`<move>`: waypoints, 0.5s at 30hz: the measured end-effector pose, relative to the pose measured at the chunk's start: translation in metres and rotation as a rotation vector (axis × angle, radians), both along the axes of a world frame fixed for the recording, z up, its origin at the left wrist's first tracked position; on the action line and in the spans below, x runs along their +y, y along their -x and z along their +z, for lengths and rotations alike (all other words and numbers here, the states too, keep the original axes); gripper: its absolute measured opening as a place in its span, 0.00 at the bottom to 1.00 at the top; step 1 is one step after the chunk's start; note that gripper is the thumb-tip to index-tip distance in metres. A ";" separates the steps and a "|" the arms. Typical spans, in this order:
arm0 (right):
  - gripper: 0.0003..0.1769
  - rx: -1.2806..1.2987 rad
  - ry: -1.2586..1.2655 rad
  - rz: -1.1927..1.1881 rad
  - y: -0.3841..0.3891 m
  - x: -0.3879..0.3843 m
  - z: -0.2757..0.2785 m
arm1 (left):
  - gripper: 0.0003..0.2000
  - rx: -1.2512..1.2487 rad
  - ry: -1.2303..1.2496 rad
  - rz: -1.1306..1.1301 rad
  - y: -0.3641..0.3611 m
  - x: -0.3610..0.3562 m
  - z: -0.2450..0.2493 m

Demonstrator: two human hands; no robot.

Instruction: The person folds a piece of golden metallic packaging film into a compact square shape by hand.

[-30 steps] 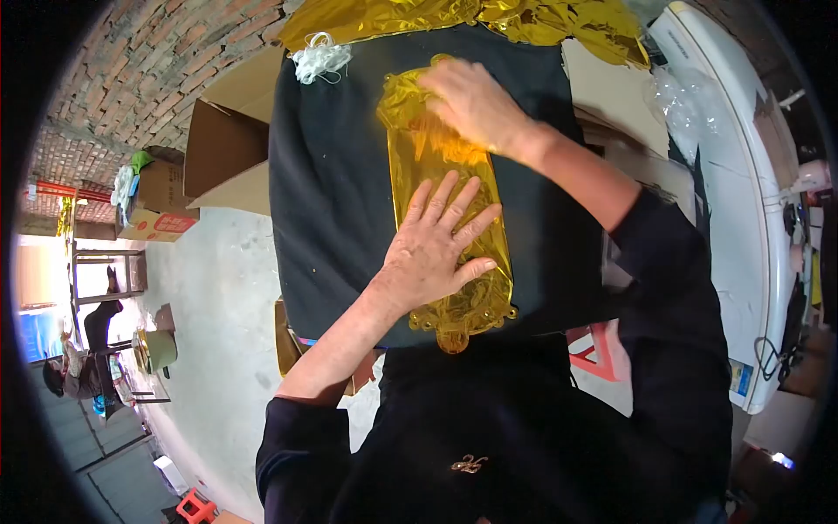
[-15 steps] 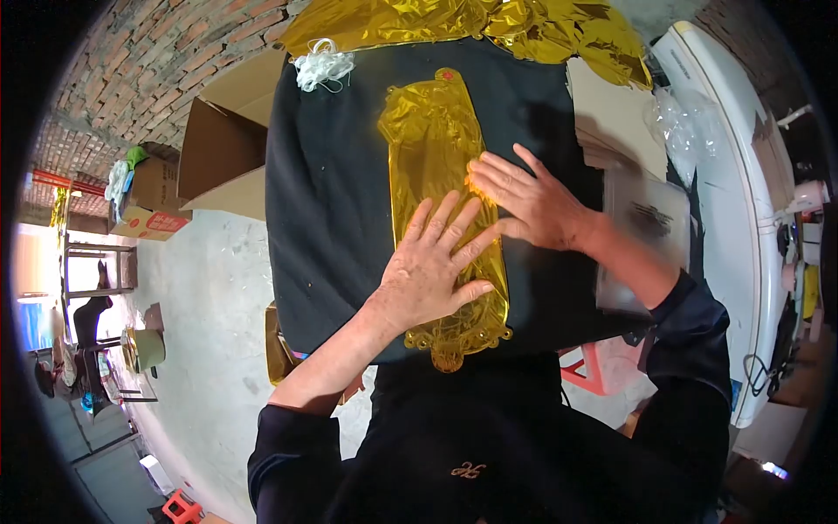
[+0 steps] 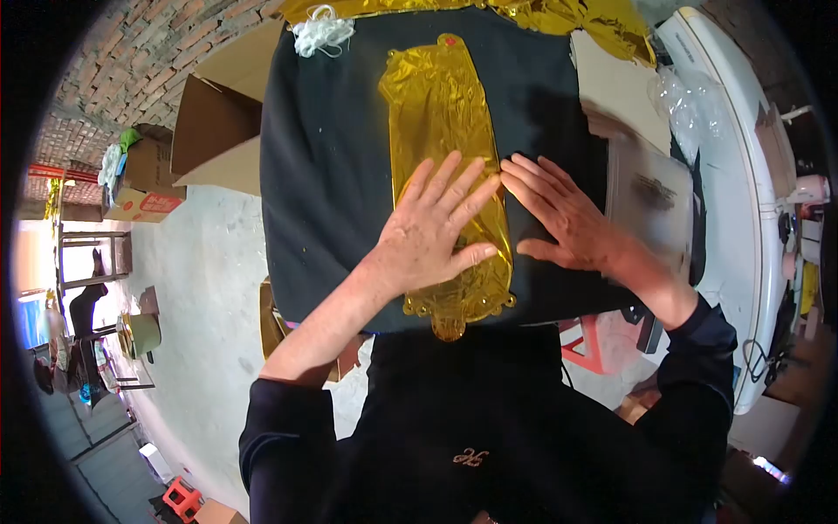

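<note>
A flat gold foil piece [image 3: 441, 100] lies lengthwise on the black cloth [image 3: 327, 188], with a red mark on its far tab and a scalloped near end. My left hand [image 3: 432, 223] lies palm down on its lower half, fingers spread, hiding part of the foil. At the foil's right edge is my right hand [image 3: 563, 218], palm down with fingers stretched out and thumb apart; it holds nothing. A bundle of white string [image 3: 323, 33] sits at the cloth's far left corner.
More gold foil [image 3: 576, 22] lies along the far edge. Cardboard [image 3: 620, 87] and a clear plastic box [image 3: 650, 205] are at the right, beside a white appliance [image 3: 738, 201]. An open carton [image 3: 214, 131] stands left, and a red stool [image 3: 585, 345] shows below.
My right hand has moved right and slightly down, off the foil to its edge. My left hand remains on the foil. The whole view has shifted, with the table higher in the frame.
</note>
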State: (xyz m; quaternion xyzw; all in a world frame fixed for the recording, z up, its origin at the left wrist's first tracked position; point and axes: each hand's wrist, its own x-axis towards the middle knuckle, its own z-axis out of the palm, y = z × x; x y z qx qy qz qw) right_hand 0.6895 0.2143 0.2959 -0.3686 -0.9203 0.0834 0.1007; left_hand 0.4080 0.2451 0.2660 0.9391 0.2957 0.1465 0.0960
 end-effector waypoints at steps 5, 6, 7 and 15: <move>0.50 0.124 0.088 0.007 0.009 -0.058 0.001 | 0.44 -0.035 -0.014 -0.022 0.002 0.004 -0.004; 0.47 0.128 0.068 0.016 0.016 -0.068 0.000 | 0.43 -0.042 -0.003 -0.024 0.002 0.004 -0.003; 0.46 0.124 0.051 0.030 0.022 -0.075 -0.003 | 0.43 -0.061 -0.006 -0.027 0.002 0.005 -0.004; 0.40 0.179 -0.055 -0.052 0.073 -0.097 -0.020 | 0.47 -0.102 0.261 -0.049 0.008 0.016 -0.005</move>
